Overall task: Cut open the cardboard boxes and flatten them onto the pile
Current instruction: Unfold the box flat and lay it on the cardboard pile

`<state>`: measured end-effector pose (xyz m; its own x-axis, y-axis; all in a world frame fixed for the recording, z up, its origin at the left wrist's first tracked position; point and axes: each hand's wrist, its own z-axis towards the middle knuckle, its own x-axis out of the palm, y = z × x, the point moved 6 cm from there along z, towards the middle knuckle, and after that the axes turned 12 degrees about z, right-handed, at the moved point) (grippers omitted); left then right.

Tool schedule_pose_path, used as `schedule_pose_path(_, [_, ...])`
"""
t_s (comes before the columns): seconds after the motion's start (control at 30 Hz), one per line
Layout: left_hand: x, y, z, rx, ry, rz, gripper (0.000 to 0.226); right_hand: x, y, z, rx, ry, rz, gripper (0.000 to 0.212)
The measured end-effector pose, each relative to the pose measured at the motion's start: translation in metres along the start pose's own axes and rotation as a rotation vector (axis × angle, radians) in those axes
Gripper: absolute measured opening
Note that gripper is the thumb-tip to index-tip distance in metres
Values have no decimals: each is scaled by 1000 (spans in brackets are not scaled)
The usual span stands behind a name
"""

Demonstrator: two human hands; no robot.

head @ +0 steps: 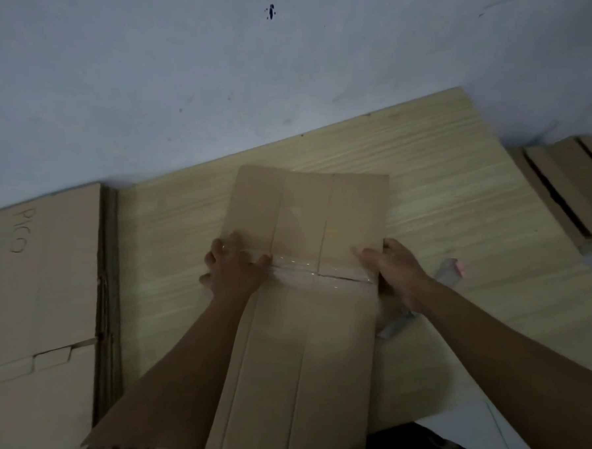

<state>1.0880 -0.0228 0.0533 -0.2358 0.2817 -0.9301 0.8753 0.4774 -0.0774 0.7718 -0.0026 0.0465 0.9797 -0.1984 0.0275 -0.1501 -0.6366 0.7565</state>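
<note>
A long brown cardboard box (pixel 310 326) lies flattened on the pale wooden board (pixel 440 182), its flaps spread away from me. A strip of clear tape (pixel 310 268) crosses its middle, slit along part of the seam. My left hand (pixel 233 268) grips the box's left edge at the tape line, thumb on top. At the right edge my right hand (pixel 393 267) grips the box the same way. A box cutter (pixel 449 271) with a pink end lies on the board just right of my right hand, partly hidden by my wrist.
A pile of flattened boxes (pixel 40 289) lies at the left, its stacked edges facing the board. More folded cardboard (pixel 567 189) rests at the far right. A blue-grey wall (pixel 245 72) rises straight behind the board.
</note>
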Motion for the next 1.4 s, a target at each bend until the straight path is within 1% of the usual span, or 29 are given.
schedule_pose_path(0.1, [-4, 7, -4, -40, 5, -34, 94, 11, -5, -14, -106, -26, 39, 35])
schedule_pose_path(0.2, [-11, 24, -3, -61, 20, -157, 105, 19, 0, -31, -229, -76, 14, 34])
schedule_pose_path(0.3, [-29, 56, -2, -65, 0, -254, 111, 23, 1, -49, -272, -101, 78, 33])
schedule_pose_path(0.37, [-43, 77, -4, -73, 35, -354, 114, 29, 4, -63, -295, -115, 122, 35])
schedule_pose_path(0.43, [-57, 95, -9, -59, 60, -442, 114, 43, 11, -79, -331, -111, 161, 30])
schedule_pose_path(0.47, [-64, 105, -11, -64, 44, -488, 110, 52, 16, -88, -353, -100, 185, 28])
schedule_pose_path(0.5, [-74, 115, -14, -73, 6, -534, 103, 62, 21, -96, -360, -88, 212, 31])
schedule_pose_path(0.57, [-96, 134, -22, -91, -82, -590, 89, 79, 32, -109, -374, -93, 251, 46])
schedule_pose_path(0.6, [-109, 144, -27, -102, -127, -600, 84, 89, 38, -117, -374, -94, 272, 46])
schedule_pose_path(0.63, [-122, 153, -30, -112, -174, -608, 83, 98, 44, -121, -378, -78, 304, 33])
schedule_pose_path(0.67, [-135, 162, -33, -124, -218, -617, 85, 109, 50, -127, -361, -45, 329, 15])
schedule_pose_path(0.7, [-149, 171, -37, -133, -262, -620, 84, 121, 54, -130, -340, 14, 357, 10])
schedule_pose_path(0.73, [-163, 181, -39, -155, -296, -625, 81, 136, 57, -136, -306, 81, 358, 15])
schedule_pose_path(0.8, [-184, 203, -38, -214, -349, -665, 76, 165, 59, -143, -271, 208, 275, 10])
schedule_pose_path(0.83, [-193, 215, -37, -240, -367, -701, 77, 178, 58, -143, -276, 254, 218, 10])
schedule_pose_path(0.9, [-208, 239, -32, -264, -392, -745, 76, 202, 61, -143, -309, 287, 155, 12])
schedule_pose_path(0.93, [-214, 250, -29, -261, -400, -762, 68, 212, 65, -143, -321, 288, 136, 12])
schedule_pose_path(0.97, [-219, 260, -26, -238, -394, -791, 53, 222, 69, -139, -328, 293, 117, 13])
schedule_pose_path(1.03, [-224, 276, -25, -160, -292, -819, 28, 243, 79, -138, -337, 288, 96, 16])
schedule_pose_path(1.07, [-223, 284, -26, -147, -223, -816, 23, 253, 82, -134, -334, 281, 79, 18])
schedule_pose_path(1.13, [-215, 309, -29, -181, -133, -805, 23, 276, 82, -127, -312, 273, 56, 20])
schedule_pose_path(1.17, [-209, 323, -31, -205, -119, -802, 21, 289, 79, -127, -303, 268, 51, 20])
schedule_pose_path(1.2, [-206, 334, -32, -219, -129, -798, 20, 301, 74, -126, -299, 256, 42, 18])
schedule_pose_path(1.33, [-194, 381, -29, -273, -249, -795, 26, 345, 42, -128, -345, 176, -48, 7])
schedule_pose_path(1.37, [-193, 392, -26, -272, -271, -783, 25, 357, 34, -130, -362, 154, -80, 7])
schedule_pose_path(1.4, [-191, 404, -23, -272, -279, -778, 24, 368, 26, -132, -376, 129, -114, 13])
